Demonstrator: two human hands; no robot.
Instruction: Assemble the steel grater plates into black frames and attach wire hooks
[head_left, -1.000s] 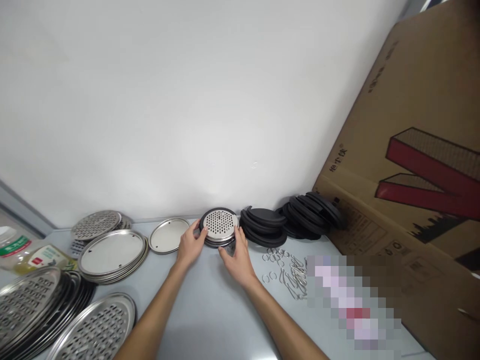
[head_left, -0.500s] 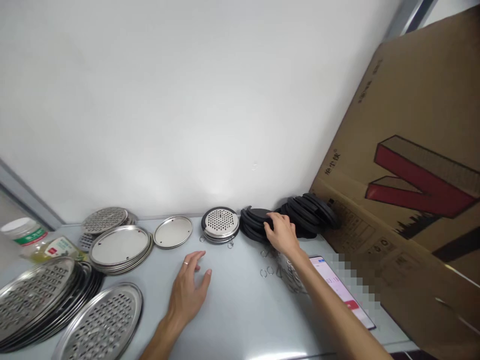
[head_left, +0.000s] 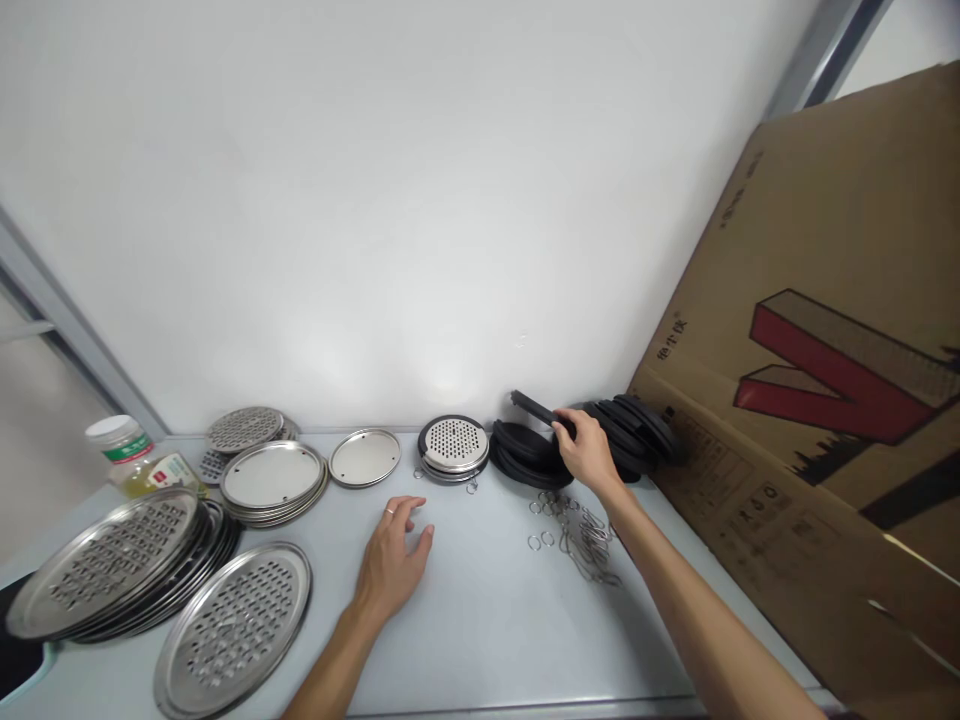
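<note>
My right hand [head_left: 586,448] pinches a black plastic piece [head_left: 534,408] at its near end. The piece shows as a narrow dark bar, lifted and tilted above a pile of black rounded parts [head_left: 525,458]; its full shape is hidden. My left hand [head_left: 396,550] hovers low over the table with fingers apart and nothing in it. Beyond that hand is a small stack of round metal graters with black rims [head_left: 454,447]. Several metal rings and thin wire loops [head_left: 589,540] lie below my right hand.
Large perforated grater discs [head_left: 112,555] are stacked at left, and another grater disc [head_left: 236,630] lies nearer. Plain metal discs [head_left: 271,475], a single plain disc [head_left: 365,457] and a white-capped jar [head_left: 120,445] stand behind. More black parts [head_left: 637,430] lean by a cardboard box [head_left: 750,450].
My right hand has lifted a black piece off the pile and tilted it up. My left hand stays open over the table. The view has shifted slightly.
</note>
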